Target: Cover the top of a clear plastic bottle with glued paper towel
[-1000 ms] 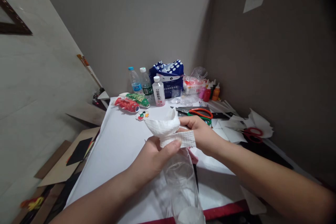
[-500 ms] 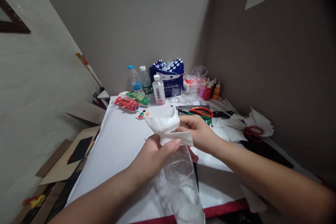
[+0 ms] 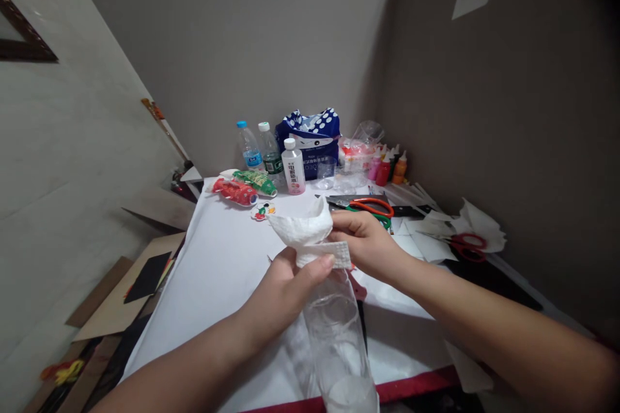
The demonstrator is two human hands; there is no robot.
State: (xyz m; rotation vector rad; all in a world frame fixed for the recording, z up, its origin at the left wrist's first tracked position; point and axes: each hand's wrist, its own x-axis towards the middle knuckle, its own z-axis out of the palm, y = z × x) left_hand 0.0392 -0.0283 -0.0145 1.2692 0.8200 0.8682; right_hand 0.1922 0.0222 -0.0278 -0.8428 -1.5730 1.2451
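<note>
The left hand (image 3: 283, 287) has its fingers curled closed around the neck end of a clear plastic bottle (image 3: 336, 342), its thumb pressed across a white paper towel (image 3: 305, 232) that is wrapped over the bottle's top. The right hand (image 3: 371, 242) closes on the same towel from the other side, fingertips pinching the bunched paper and a flat strip of it that runs between the two hands. The towel rises in a crumpled peak above both hands. The bottle lies tilted, its body running from the hands down toward the near edge of the picture, above the white table (image 3: 217, 264). Just beyond the right hand lie orange-handled scissors (image 3: 371, 206) with a green-handled tool beside them, and farther right red-handled scissors (image 3: 467, 245) rest among loose white paper scraps (image 3: 477, 222). At the far end of the table stand two water bottles (image 3: 259, 148) and a white bottle with a pink label (image 3: 293, 168), just in front of a blue polka-dot bag (image 3: 310, 139). Right of the bag sit a clear plastic bag (image 3: 361, 145) and a row of small paint bottles (image 3: 387, 168). Left of the bottles lie a red and a green painted bottle (image 3: 242, 188), with a small paint palette (image 3: 263, 211) near them. Cardboard sheets (image 3: 111, 310) lie on the floor to the left of the table.
</note>
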